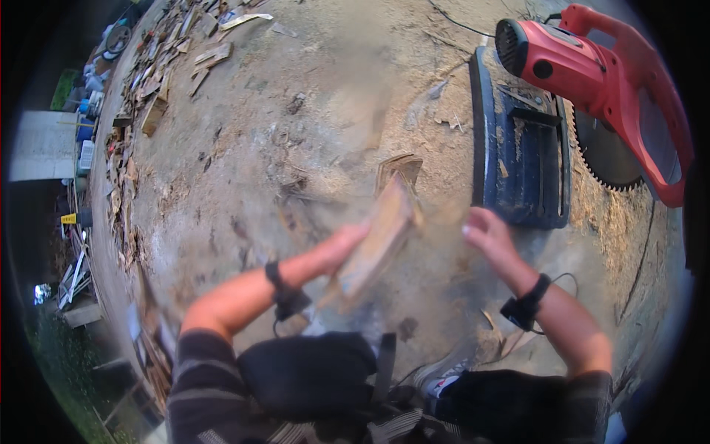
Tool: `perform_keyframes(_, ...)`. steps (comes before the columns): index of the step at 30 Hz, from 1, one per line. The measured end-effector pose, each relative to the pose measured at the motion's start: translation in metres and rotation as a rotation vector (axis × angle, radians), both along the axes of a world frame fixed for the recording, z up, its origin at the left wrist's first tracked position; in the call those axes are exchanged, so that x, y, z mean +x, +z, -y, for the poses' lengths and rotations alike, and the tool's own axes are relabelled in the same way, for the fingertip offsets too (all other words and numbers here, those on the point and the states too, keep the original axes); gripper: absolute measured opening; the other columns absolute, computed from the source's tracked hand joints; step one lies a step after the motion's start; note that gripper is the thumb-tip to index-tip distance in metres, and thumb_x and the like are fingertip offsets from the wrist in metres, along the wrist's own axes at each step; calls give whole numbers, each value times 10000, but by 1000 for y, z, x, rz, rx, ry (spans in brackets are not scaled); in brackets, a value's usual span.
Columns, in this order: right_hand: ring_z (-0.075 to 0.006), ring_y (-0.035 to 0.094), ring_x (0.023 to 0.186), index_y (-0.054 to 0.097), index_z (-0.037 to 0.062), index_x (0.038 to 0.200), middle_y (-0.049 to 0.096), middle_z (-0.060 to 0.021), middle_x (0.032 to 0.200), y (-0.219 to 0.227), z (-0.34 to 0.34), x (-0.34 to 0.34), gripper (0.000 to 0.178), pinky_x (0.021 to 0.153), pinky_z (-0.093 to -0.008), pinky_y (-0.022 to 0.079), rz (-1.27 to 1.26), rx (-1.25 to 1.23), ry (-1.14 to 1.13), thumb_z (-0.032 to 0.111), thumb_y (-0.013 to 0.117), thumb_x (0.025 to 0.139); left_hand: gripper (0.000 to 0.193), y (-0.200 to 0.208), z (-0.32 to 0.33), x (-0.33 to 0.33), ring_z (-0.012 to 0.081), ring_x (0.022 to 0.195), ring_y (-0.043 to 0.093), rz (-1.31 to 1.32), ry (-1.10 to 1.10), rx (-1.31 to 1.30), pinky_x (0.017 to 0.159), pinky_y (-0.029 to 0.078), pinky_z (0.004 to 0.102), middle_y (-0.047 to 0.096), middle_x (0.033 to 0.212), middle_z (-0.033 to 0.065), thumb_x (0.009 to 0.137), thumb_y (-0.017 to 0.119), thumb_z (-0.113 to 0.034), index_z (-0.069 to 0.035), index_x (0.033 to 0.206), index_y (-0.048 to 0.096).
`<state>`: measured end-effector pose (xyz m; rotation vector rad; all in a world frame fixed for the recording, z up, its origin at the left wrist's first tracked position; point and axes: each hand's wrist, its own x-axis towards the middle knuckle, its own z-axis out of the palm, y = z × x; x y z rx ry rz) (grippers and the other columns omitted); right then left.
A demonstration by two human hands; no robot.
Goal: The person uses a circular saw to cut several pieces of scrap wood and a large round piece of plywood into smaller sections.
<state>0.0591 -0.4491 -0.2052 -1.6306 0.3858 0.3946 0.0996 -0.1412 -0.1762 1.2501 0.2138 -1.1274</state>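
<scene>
A short, rough piece of wood [379, 240] is in my left hand [346, 244], tilted with its far end up and slightly blurred by motion. Just beyond its far end another small wood offcut [399, 167] shows. My right hand [490, 235] holds nothing; its fingers are loosely bent and the thumb stands apart, close to the near left corner of the dark saw base [521, 215]. Above that base and to its right is a red chop saw [573, 70] with a toothed round blade [608, 152].
Scrap wood [151, 115] lies in a long heap along the left. Sawdust [603, 222] covers the ground around the saw. A black cable [460, 24] runs on the ground at the top. My shoe [444, 377] is at the lower middle.
</scene>
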Motion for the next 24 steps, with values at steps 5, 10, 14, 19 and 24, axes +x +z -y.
perform_keyframes(5,-244,496,1084,342,-27,1275,520,-183,1150,-50,-12,-6,688,928,-385,389,-28,179,-94,200,684,724,520,30,28,-2,193,727,554,-66,69,-12,598,468,300,571,864,101,887,354,-523,-59,1040,532)
perform_keyframes(10,-223,530,1019,336,13,1294,542,-125,1122,-38,-23,-5,705,895,-367,414,-255,864,92,151,694,702,484,30,33,-7,169,575,449,-268,21,-247,433,360,279,449,619,65,844,399,-555,-85,771,487)
perform_keyframes(14,-183,586,862,430,10,1231,601,-78,996,20,-40,2,625,800,-326,457,-241,1006,94,91,698,673,476,24,27,-10,164,634,501,-159,-4,-416,492,404,252,527,721,68,766,601,-489,-34,895,539)
perform_keyframes(19,-162,586,873,491,-57,1120,614,-93,959,27,-11,5,513,781,-301,479,-81,466,251,82,678,663,659,56,32,20,201,664,597,392,-550,157,583,473,320,610,739,58,601,712,-572,-9,920,587)
perform_keyframes(24,-122,563,807,508,-55,1082,614,-113,910,47,-11,2,484,702,-279,464,-9,138,421,106,671,655,646,49,23,28,352,678,573,1018,-1075,605,548,448,398,574,672,180,555,669,-630,-34,779,560)
